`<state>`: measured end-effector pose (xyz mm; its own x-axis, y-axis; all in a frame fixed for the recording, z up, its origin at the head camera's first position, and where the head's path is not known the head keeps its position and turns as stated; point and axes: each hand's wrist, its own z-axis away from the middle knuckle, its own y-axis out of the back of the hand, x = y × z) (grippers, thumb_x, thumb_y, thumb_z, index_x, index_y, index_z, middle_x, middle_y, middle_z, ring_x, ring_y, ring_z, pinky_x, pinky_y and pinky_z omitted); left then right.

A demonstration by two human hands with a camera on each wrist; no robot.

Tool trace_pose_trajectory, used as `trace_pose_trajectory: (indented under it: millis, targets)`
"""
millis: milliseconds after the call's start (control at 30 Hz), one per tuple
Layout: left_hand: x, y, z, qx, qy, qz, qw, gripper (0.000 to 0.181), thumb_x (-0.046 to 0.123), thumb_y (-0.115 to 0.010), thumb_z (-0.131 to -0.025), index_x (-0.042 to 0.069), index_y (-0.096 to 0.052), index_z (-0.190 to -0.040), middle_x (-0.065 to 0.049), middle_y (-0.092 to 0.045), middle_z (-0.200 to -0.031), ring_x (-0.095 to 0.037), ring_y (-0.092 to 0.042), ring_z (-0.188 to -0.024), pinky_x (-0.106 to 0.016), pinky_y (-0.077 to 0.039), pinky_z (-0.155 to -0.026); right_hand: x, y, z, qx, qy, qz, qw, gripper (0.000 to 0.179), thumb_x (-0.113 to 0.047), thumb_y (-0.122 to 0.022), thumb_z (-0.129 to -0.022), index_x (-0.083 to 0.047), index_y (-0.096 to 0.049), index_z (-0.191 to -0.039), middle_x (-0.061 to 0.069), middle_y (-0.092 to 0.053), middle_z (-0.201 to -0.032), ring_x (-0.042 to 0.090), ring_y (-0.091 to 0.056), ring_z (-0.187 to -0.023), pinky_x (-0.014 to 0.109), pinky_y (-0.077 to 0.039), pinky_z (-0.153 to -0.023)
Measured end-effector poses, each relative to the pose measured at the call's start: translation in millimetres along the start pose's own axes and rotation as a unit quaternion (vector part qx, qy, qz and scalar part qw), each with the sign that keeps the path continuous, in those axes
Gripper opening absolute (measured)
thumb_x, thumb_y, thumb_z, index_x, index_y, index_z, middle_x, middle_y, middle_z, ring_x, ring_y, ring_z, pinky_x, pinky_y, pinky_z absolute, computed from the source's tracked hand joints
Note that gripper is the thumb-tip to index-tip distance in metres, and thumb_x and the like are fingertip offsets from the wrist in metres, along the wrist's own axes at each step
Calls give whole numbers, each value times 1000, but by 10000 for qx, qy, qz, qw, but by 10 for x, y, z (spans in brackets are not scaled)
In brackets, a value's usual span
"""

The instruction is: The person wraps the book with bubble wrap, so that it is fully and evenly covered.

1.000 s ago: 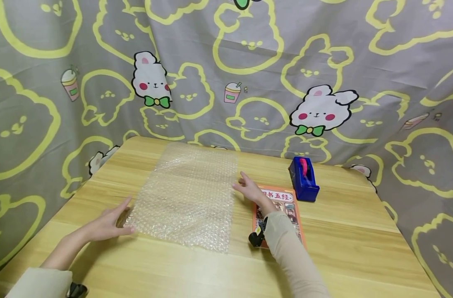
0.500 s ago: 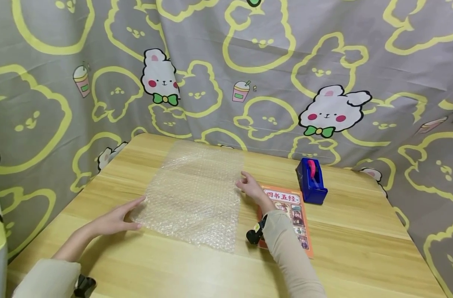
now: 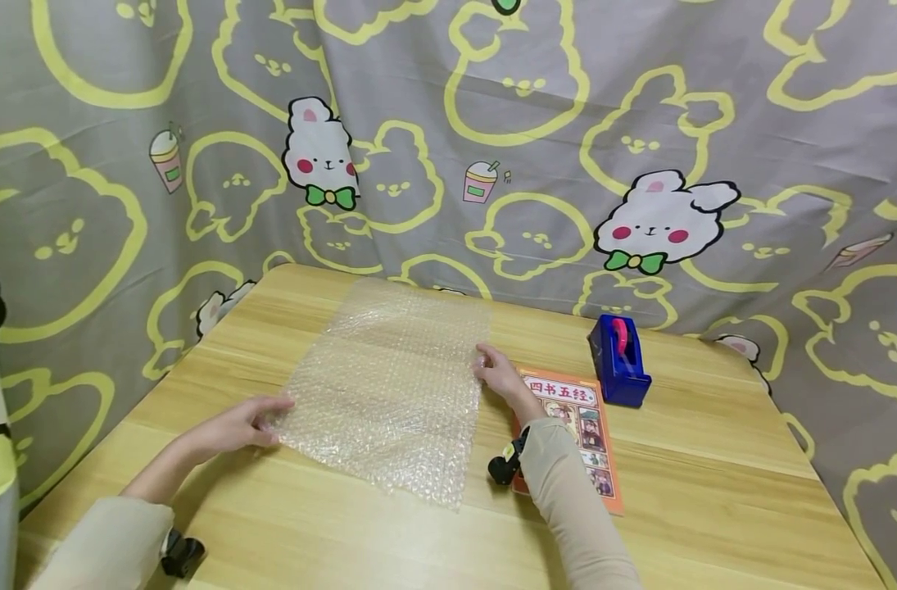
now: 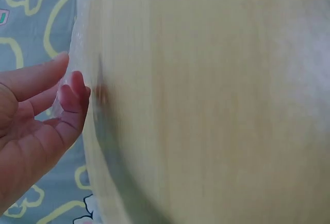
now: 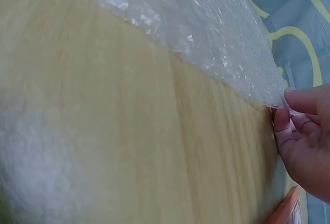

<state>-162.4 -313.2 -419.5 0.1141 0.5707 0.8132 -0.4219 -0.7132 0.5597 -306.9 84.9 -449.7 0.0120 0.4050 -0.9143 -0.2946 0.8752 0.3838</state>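
A clear sheet of bubble wrap (image 3: pixel 389 385) lies spread over the wooden table. At its left edge, near the front corner, my left hand (image 3: pixel 237 426) holds it with curled fingers. The left wrist view has the wrap (image 4: pixel 80 38) passing between the thumb and fingers of that hand (image 4: pixel 41 110). My right hand (image 3: pixel 501 377) pinches the opposite edge. In the right wrist view, thumb and fingertips of the right hand (image 5: pixel 307 131) close on the border of the wrap (image 5: pixel 206 43). An orange comic-style book (image 3: pixel 566 410) lies partly under the right forearm.
A blue tape dispenser (image 3: pixel 620 360) with a pink core stands behind and right of the book. The wooden table (image 3: pixel 713 475) reaches back to a grey curtain (image 3: pixel 522 82) with yellow cartoon outlines. Black cameras sit on both wrists.
Both hands have closed on the edges of the bubble wrap, the left moving in from beside it. The wrap's near edge has shifted slightly. The head view has turned a little left.
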Motion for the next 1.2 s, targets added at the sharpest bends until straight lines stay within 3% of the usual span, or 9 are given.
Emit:
trace_pose_trajectory:
  millis: [200, 433, 567, 700, 833, 1033, 1200]
  targets:
    - [9, -12, 1, 120, 80, 40, 9999, 61, -1, -62, -78, -19, -32, -129, -39, -34, -129, -15, -50, -78, -23, -46, -63, 9, -13, 3, 40, 99, 5, 9999, 57, 2, -49, -87, 4, -29, -140, 23, -41, -133, 26, -39, -116, 36, -37, -94]
    - [21, 16, -14, 224, 182, 130, 9995, 63, -1, -61, -78, -15, -32, -132, -37, -32, -127, -15, -49, -76, -24, -45, -58, 15, -21, 29, 68, 161, -18, 9998, 59, 2, -48, -87, 3, -25, -141, 26, -38, -137, 28, -39, -118, 35, -39, -90]
    - [14, 22, -28, 234, 200, 88, 9995, 62, -1, -61, -78, -15, -33, -132, -37, -31, -128, -19, -48, -82, -23, -45, -61, 21, -18, 47, 109, 198, 56, 9997, 60, 3, -48, -86, 3, -25, -141, 26, -31, -141, 33, -32, -128, 43, -33, -101]
    - [8, 23, -38, 252, 174, 69, 9995, 61, -2, -62, -78, -15, -33, -131, -37, -32, -128, -19, -47, -83, -23, -44, -64, 29, -22, 66, 214, 270, 206, 9992, 60, 4, -50, -84, 4, -27, -140, 27, -35, -139, 35, -28, -131, 46, -26, -107]
    - [6, 42, -56, 255, 100, 40, 9996, 60, -5, -60, -78, -17, -33, -130, -38, -34, -129, -16, -49, -79, -22, -44, -63, 31, -36, 83, 249, 289, 249, 9990, 62, 4, -50, -83, 4, -27, -140, 26, -43, -132, 34, -35, -125, 44, -30, -104]
    - [5, 81, -80, 273, 104, -37, 9996, 61, -5, -60, -77, -18, -32, -130, -38, -35, -130, -11, -50, -70, -22, -46, -61, 31, -55, 91, 268, 221, 159, 9993, 64, 4, -51, -82, 4, -25, -141, 24, -44, -132, 30, -36, -124, 42, -29, -105]
    - [-23, 108, -121, 327, 64, -374, 9987, 58, -5, -61, -75, -18, -37, -127, -38, -39, -127, -14, -51, -76, -22, -45, -65, 48, -69, 123, 390, 293, 265, 9985, 65, 5, -53, -80, 9, -26, -139, 22, -49, -117, 30, -39, -115, 43, -29, -105]
